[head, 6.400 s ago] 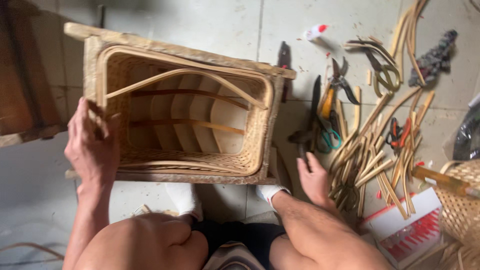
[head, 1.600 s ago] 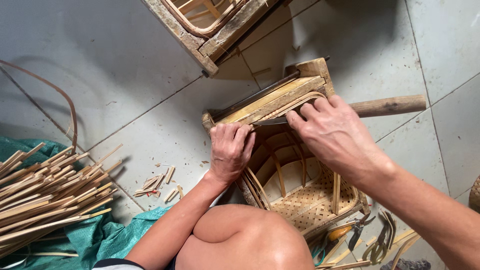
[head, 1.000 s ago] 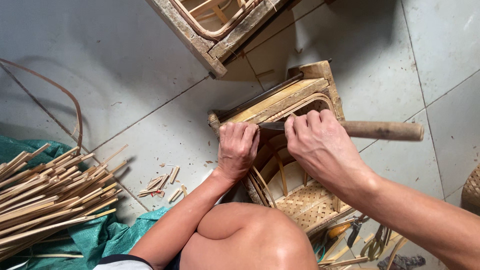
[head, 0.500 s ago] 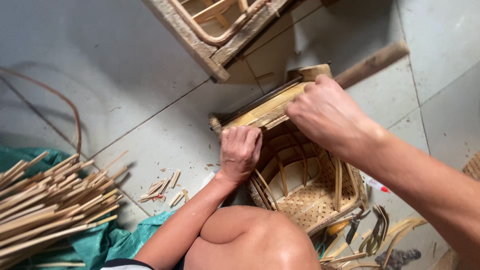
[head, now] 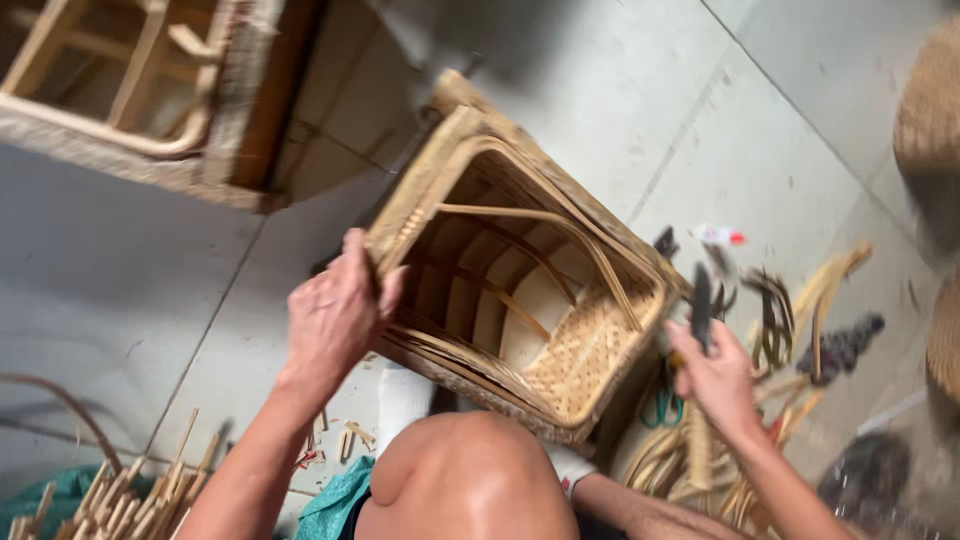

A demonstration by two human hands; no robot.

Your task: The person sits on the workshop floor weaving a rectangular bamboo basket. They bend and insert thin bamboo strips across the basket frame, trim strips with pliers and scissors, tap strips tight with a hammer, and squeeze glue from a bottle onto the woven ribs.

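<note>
A rectangular woven rattan basket lies tilted on the tiled floor with its opening toward me, above my bare knee. My left hand grips the basket's near-left rim corner. My right hand is off the basket to its right, over a scatter of tools, with its fingers closed around a dark narrow tool that sticks up from it. The frame is motion-blurred, so I cannot make out what kind of tool it is.
A second wicker frame stands at the top left. Rattan strips, teal-handled cutters and a small white bottle lie to the right. Cut sticks on teal cloth are at bottom left. Round baskets line the right edge.
My right hand has left the basket rim and moved right to the tool pile. The long wooden-handled tool no longer lies across the basket. The basket has turned, and my left hand keeps its grip.
</note>
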